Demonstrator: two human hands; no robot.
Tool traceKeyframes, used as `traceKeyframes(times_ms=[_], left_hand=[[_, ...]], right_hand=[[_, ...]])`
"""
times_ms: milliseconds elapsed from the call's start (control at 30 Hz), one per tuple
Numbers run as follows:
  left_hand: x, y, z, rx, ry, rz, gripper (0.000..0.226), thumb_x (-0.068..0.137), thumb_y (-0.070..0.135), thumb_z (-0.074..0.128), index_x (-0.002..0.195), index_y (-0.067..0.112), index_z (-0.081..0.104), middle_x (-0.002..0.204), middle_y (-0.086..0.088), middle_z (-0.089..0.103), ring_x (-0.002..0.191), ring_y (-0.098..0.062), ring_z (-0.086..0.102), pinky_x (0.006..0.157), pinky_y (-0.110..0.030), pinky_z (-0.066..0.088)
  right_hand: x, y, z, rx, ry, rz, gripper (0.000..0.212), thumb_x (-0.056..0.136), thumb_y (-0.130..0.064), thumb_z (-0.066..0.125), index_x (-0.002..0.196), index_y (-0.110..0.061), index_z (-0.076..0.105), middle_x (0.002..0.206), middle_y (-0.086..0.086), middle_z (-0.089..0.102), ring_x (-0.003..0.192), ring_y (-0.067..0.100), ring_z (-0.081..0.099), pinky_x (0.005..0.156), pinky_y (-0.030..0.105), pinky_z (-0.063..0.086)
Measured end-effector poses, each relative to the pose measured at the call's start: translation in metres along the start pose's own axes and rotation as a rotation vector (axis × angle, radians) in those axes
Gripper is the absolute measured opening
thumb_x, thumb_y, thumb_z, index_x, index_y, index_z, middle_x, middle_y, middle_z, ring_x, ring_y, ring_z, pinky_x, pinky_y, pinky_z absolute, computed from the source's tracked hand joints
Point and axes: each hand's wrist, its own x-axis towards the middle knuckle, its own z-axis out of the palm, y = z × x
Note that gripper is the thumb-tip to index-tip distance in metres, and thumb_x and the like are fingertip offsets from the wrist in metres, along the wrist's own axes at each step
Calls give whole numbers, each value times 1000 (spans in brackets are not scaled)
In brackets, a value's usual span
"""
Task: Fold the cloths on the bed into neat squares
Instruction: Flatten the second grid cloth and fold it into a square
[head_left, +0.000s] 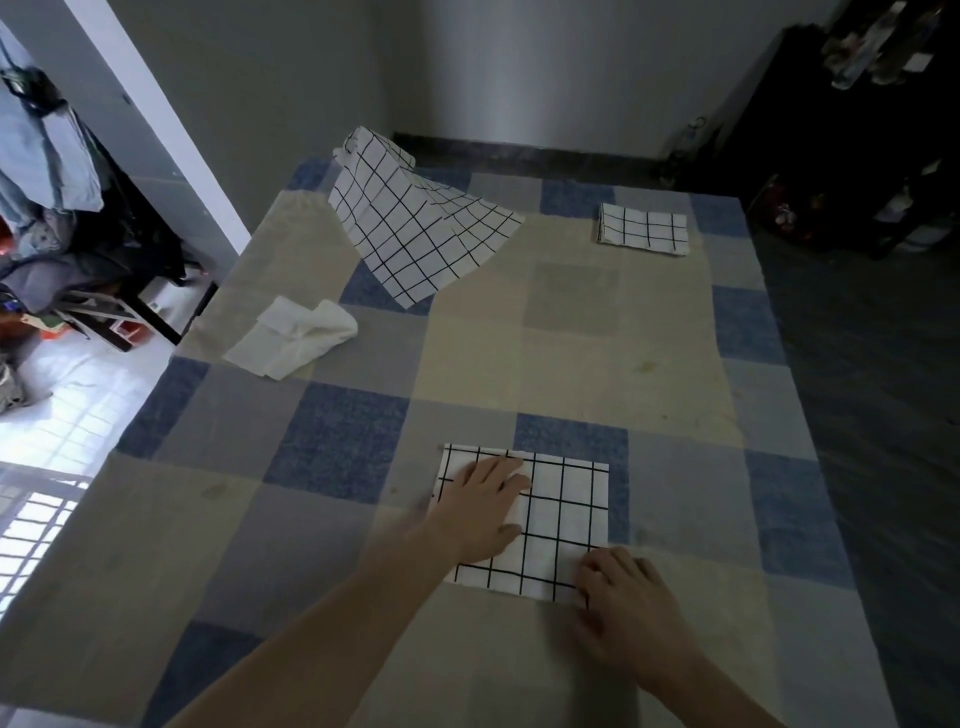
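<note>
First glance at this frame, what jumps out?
Near the bed's front edge, the left hand presses flat on a grid-patterned cloth folded to a near square, while the right hand pinches its near right corner. Farther back on the left, a large unfolded grid cloth drapes over something raised, with a crumpled white cloth just in front of it. A finished folded square sits at far right.

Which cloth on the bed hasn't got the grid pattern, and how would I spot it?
Start at the checked bedspread and look to its left edge, near the white pillar. There lies the plain white cloth, crumpled and loosely bunched. Unlike the three black-gridded cloths around it, it bears no lines at all.
</note>
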Motion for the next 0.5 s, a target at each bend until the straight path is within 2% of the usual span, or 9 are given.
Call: traceKeyframes(times_ms=[67,133,233,300,333,400,467,500], left_hand=[[3,-2,-4,-29,-26,-5,63,92,48,50,145,24,28,159,0,12,145,-23,9,117,-42,13],[6,-4,-6,-43,-21,-1,69,91,49,53,147,22,26,159,1,13,145,-22,11,117,-41,15],[8,-7,-5,-69,-12,-3,78,87,54,56,150,23,21,159,4,11,145,-19,11,117,-42,18],[11,-10,-1,-92,-18,-23,85,84,59,57,151,23,18,159,4,12,145,-18,9,117,-42,19],[13,-12,0,-94,-27,-31,90,83,63,55,152,21,16,159,3,11,146,-18,8,117,-42,18],[13,-16,1,-60,-57,-29,98,79,73,41,154,18,11,161,1,7,148,-17,1,119,-42,13],[9,-20,2,-16,-78,-10,104,74,82,22,155,19,5,163,2,-2,148,-14,-9,120,-44,5],[5,-21,3,-13,-76,-6,106,74,86,18,155,21,1,162,4,-7,147,-13,-15,120,-45,2]], right_hand=[[8,-3,-6,32,19,38,18,74,-45,56,70,-27,56,79,-10,56,75,15,55,63,31,44],[27,-4,-10,84,90,94,20,81,-39,50,70,-24,56,76,-8,55,73,16,55,60,31,44],[70,-5,-8,204,163,166,14,87,-25,47,88,-18,59,95,-2,58,87,20,56,66,32,49],[96,-12,2,237,158,187,27,85,-17,50,109,-14,60,117,5,59,105,26,57,82,40,53],[107,-16,10,241,131,188,37,85,-18,49,121,-12,56,128,8,55,116,27,54,93,43,50],[119,-22,22,234,51,189,50,90,-24,41,139,-14,42,148,8,39,135,25,38,113,41,30],[121,-24,31,217,16,179,54,95,-32,30,147,-16,33,155,6,30,142,22,29,118,37,13],[120,-24,34,197,8,174,54,97,-35,28,148,-17,31,155,5,30,143,21,27,118,38,11]])
